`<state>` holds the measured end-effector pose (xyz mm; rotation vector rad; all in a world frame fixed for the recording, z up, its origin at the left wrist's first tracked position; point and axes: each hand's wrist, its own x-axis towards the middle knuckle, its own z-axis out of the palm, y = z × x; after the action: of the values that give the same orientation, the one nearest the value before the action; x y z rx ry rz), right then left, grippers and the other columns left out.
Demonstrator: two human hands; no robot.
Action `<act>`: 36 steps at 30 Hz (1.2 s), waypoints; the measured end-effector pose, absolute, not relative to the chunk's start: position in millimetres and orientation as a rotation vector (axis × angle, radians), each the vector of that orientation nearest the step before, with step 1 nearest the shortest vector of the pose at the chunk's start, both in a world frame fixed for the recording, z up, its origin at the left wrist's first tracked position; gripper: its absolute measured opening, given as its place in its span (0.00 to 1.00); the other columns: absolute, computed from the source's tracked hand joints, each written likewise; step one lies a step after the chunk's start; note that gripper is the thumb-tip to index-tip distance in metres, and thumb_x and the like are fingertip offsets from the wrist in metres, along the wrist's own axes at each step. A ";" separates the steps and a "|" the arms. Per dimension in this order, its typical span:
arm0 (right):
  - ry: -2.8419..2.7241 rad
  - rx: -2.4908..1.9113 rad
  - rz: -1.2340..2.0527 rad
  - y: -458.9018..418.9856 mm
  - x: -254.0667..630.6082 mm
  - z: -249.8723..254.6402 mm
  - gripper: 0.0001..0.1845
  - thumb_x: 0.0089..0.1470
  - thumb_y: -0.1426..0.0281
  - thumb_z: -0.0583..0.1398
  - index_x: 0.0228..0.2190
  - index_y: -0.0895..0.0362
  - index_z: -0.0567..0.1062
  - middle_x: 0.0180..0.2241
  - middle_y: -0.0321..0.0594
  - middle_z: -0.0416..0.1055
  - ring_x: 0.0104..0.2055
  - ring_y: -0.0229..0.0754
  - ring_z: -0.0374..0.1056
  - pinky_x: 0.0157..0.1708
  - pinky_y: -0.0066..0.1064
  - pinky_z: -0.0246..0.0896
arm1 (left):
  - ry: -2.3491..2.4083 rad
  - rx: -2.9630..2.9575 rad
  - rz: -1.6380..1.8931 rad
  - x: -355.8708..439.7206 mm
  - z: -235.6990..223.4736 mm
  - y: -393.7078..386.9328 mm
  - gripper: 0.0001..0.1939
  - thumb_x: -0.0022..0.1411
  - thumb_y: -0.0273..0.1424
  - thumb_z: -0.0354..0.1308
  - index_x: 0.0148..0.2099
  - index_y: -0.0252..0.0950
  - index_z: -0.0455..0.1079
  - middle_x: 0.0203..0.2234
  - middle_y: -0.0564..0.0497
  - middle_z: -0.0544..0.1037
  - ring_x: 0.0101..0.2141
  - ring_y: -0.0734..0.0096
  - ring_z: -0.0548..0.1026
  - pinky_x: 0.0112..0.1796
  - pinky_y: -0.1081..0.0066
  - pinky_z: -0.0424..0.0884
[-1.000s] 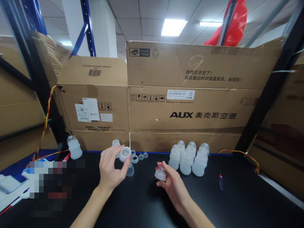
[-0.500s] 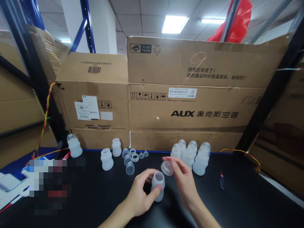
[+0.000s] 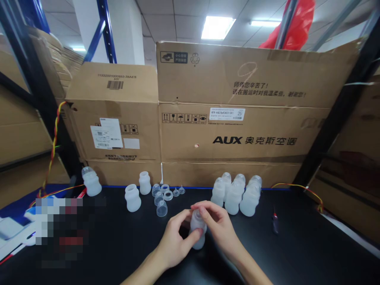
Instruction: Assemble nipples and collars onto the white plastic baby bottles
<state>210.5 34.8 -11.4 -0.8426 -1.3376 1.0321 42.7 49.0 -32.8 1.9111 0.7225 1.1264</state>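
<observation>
My left hand (image 3: pixel 178 239) is wrapped around a frosted white baby bottle (image 3: pixel 198 236), which stands upright on the black table. At the bottle's mouth, my right hand (image 3: pixel 218 223) has its fingers closed around a clear nipple with its collar ring (image 3: pixel 196 215). Fingers cover most of that part, so I cannot tell how it sits on the neck. Beyond my left hand are two bottles without tops, one open bottle (image 3: pixel 132 198) nearer and another (image 3: pixel 145 183) behind it. Clear dome caps (image 3: pixel 162 208), collar rings (image 3: pixel 168 195) and small nipples (image 3: pixel 181 190) lie beside them.
Several capped bottles (image 3: pixel 234 198) stand grouped at the back right, and one capped bottle (image 3: pixel 91 182) is at the back left. A dark-handled screwdriver-like tool (image 3: pixel 275 225) lies at right. Cardboard (image 3: pixel 231 150) walls the back edge; a yellow-red wire (image 3: pixel 311 194) hangs over the right side.
My right hand has moved left and brought the nipple and ring from beside the bottle onto its mouth. My left hand keeps its hold on the bottle.
</observation>
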 end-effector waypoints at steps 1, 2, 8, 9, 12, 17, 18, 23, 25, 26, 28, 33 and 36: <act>-1.337 -0.847 1.040 35.0 211.2 -11.3 0.16 0.61 0.54 0.64 0.38 0.53 0.83 0.40 0.43 0.81 0.41 0.46 0.74 0.43 0.34 0.69 | 0.722 1.899 1.124 43.0 -32.0 49.4 0.11 0.66 0.32 0.62 0.50 0.39 0.74 0.39 0.50 0.82 0.39 0.63 0.79 0.42 0.69 0.74; -1.339 -0.850 1.046 35.0 212.2 -11.0 0.16 0.61 0.54 0.64 0.39 0.52 0.83 0.41 0.43 0.81 0.43 0.46 0.75 0.45 0.35 0.69 | 0.726 1.887 1.126 43.5 -31.2 49.8 0.11 0.66 0.32 0.62 0.50 0.38 0.74 0.39 0.50 0.82 0.39 0.63 0.79 0.42 0.68 0.74; -1.467 -0.797 1.094 35.7 220.2 -13.2 0.20 0.60 0.59 0.66 0.53 0.47 0.75 0.55 0.43 0.76 0.57 0.51 0.71 0.59 0.44 0.64 | 0.771 1.811 1.160 45.2 -31.0 53.7 0.12 0.66 0.35 0.64 0.50 0.40 0.75 0.42 0.50 0.83 0.41 0.63 0.81 0.44 0.68 0.74; -1.488 -0.804 1.076 36.5 221.2 -14.6 0.21 0.60 0.59 0.66 0.55 0.47 0.74 0.56 0.43 0.76 0.58 0.51 0.70 0.61 0.45 0.62 | 0.784 1.806 1.163 45.2 -31.9 54.6 0.12 0.66 0.35 0.64 0.50 0.40 0.75 0.42 0.50 0.83 0.41 0.63 0.81 0.44 0.68 0.74; -1.530 -0.877 0.951 39.6 222.9 -18.6 0.24 0.60 0.60 0.66 0.56 0.47 0.73 0.57 0.44 0.75 0.60 0.51 0.69 0.63 0.49 0.60 | 0.842 1.802 1.178 44.4 -35.4 58.1 0.14 0.65 0.36 0.64 0.52 0.41 0.75 0.44 0.49 0.84 0.41 0.62 0.81 0.42 0.67 0.74; -1.596 -0.951 0.790 41.7 223.8 -20.3 0.29 0.56 0.60 0.69 0.58 0.49 0.71 0.59 0.46 0.72 0.60 0.53 0.68 0.63 0.51 0.60 | 0.982 1.765 1.248 41.1 -42.5 67.1 0.18 0.63 0.37 0.65 0.55 0.41 0.75 0.46 0.48 0.84 0.43 0.58 0.81 0.41 0.66 0.74; -1.592 -0.956 0.772 41.7 224.5 -20.2 0.29 0.57 0.60 0.68 0.58 0.49 0.71 0.57 0.46 0.73 0.59 0.53 0.69 0.63 0.51 0.60 | 1.004 1.746 1.262 40.1 -43.7 69.5 0.19 0.63 0.38 0.65 0.55 0.42 0.75 0.45 0.48 0.84 0.44 0.57 0.81 0.41 0.66 0.75; -1.502 -0.991 0.675 43.2 230.0 -21.2 0.23 0.59 0.59 0.65 0.53 0.52 0.72 0.36 0.39 0.77 0.43 0.48 0.72 0.57 0.50 0.62 | 1.094 1.655 1.311 35.2 -44.9 79.3 0.20 0.61 0.42 0.66 0.52 0.39 0.76 0.42 0.47 0.85 0.43 0.55 0.82 0.39 0.65 0.76; -1.498 -0.975 0.665 43.9 231.1 -22.3 0.22 0.60 0.60 0.65 0.54 0.51 0.71 0.40 0.41 0.77 0.45 0.48 0.72 0.56 0.48 0.63 | 1.105 1.670 1.306 34.8 -42.6 78.9 0.19 0.60 0.41 0.67 0.52 0.39 0.76 0.41 0.47 0.85 0.42 0.55 0.82 0.39 0.65 0.75; -1.506 -0.957 0.679 44.1 231.1 -22.8 0.24 0.60 0.61 0.65 0.56 0.49 0.70 0.44 0.42 0.77 0.49 0.49 0.72 0.57 0.48 0.62 | 1.092 1.692 1.293 35.3 -40.9 77.2 0.19 0.60 0.40 0.67 0.51 0.40 0.76 0.41 0.48 0.85 0.42 0.56 0.82 0.39 0.65 0.75; -1.530 -0.911 0.741 44.1 230.5 -23.5 0.28 0.61 0.62 0.64 0.61 0.47 0.65 0.54 0.44 0.74 0.57 0.51 0.69 0.60 0.49 0.60 | 1.030 1.738 1.247 37.6 -37.2 71.5 0.17 0.60 0.37 0.66 0.51 0.41 0.77 0.41 0.50 0.85 0.41 0.58 0.82 0.40 0.66 0.75; -1.566 -0.866 0.842 41.6 229.4 -22.1 0.33 0.60 0.62 0.65 0.64 0.43 0.63 0.66 0.43 0.64 0.66 0.52 0.61 0.65 0.51 0.55 | 0.831 1.793 1.062 46.8 -31.7 54.3 0.19 0.55 0.27 0.67 0.50 0.40 0.77 0.38 0.52 0.84 0.36 0.63 0.81 0.39 0.69 0.75; -1.580 -0.889 0.872 38.9 228.5 -20.1 0.36 0.58 0.62 0.67 0.64 0.44 0.63 0.65 0.44 0.66 0.66 0.52 0.61 0.66 0.51 0.53 | 0.800 1.725 1.008 50.6 -32.4 50.0 0.20 0.54 0.26 0.68 0.51 0.39 0.77 0.40 0.50 0.84 0.39 0.61 0.81 0.42 0.68 0.75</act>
<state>228.5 38.9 -20.1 -0.8886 -1.5798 0.8716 50.6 50.0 -32.4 1.7247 0.7997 1.0076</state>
